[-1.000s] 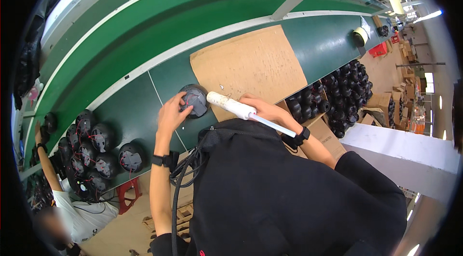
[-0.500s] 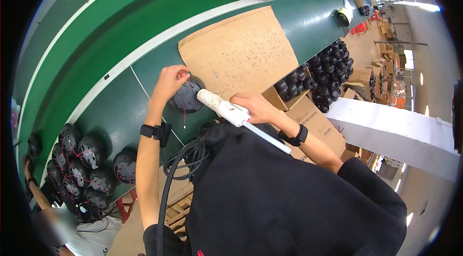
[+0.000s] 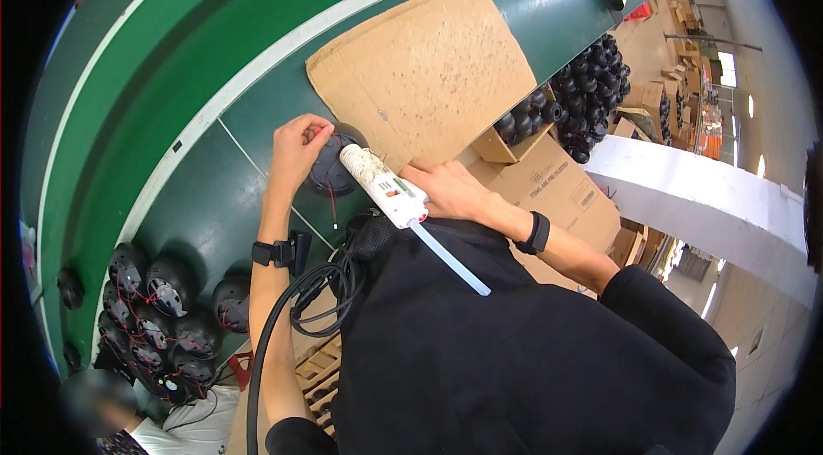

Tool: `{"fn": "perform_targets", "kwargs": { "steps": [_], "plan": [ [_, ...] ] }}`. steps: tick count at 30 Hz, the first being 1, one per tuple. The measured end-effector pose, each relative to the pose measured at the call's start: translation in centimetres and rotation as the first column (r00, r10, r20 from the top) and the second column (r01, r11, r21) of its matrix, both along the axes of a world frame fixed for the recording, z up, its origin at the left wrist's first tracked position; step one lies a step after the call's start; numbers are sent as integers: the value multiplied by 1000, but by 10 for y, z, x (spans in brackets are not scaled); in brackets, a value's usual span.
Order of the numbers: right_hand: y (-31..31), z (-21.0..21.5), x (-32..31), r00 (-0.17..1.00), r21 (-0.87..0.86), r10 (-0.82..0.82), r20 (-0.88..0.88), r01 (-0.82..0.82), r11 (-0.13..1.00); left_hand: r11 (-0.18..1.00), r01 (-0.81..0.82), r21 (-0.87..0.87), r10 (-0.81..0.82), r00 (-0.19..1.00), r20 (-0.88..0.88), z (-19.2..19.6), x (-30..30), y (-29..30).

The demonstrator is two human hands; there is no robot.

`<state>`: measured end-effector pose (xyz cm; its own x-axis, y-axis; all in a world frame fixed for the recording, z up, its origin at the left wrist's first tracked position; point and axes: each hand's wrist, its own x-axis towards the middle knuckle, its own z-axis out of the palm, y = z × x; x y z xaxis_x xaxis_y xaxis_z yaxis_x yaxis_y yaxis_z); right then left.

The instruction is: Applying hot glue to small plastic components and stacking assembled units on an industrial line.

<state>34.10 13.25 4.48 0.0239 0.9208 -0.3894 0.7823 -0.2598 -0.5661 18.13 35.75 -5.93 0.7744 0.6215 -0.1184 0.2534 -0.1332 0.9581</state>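
Observation:
My right hand (image 3: 450,189) grips a white hot glue gun (image 3: 396,200) whose tip end is crusted with brownish glue. From its back end sticks a long translucent glue stick (image 3: 452,260). The gun's front end points at a round black housing (image 3: 329,170) on the green table; whether the nozzle touches it is hidden. At the housing's far left rim, my left hand (image 3: 296,146) pinches a thin red wire (image 3: 320,131) between thumb and fingers. Another red wire (image 3: 333,205) hangs off the housing's near side, ending in a small white connector.
A flat cardboard sheet (image 3: 420,61) lies right beyond the housing. Several black domed housings with red wires (image 3: 171,284) crowd the table at left, near a co-worker (image 3: 201,421). Black cables (image 3: 326,301) loop beside my left forearm. At right stand a carton (image 3: 557,198) and a heap of black domes (image 3: 591,86).
The glue gun has swung to a steeper angle and shifted slightly left, with its side turned more into view. My left hand keeps its pinch near the housing's rim. The view has shifted slightly.

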Motion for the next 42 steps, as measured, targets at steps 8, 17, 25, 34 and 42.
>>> {"fn": "perform_targets", "kwargs": {
  "steps": [8, 17, 25, 34, 42],
  "plan": [
    [4, 6, -8, 999, -20, -8, 52, 9, 1000, 1000, -13, -14, 12, 999, -32, 9, -7, -5],
    [4, 8, -17, 997, -7, -47, 59, 47, 999, 998, -59, -36, 60, 998, 26, 12, -7, -8],
    [5, 9, -16, 997, -39, -50, 55, 52, 998, 995, -61, -83, 62, 998, 12, 13, -23, -8],
    [4, 15, -14, 992, -70, -120, -30, 117, 991, 994, -3, -114, 1, 1000, -20, 13, -53, -17],
    [4, -1, -8, 981, 11, -169, -94, 171, 985, 997, 4, -75, -5, 1000, -20, 23, -53, -22]
  ]
}}
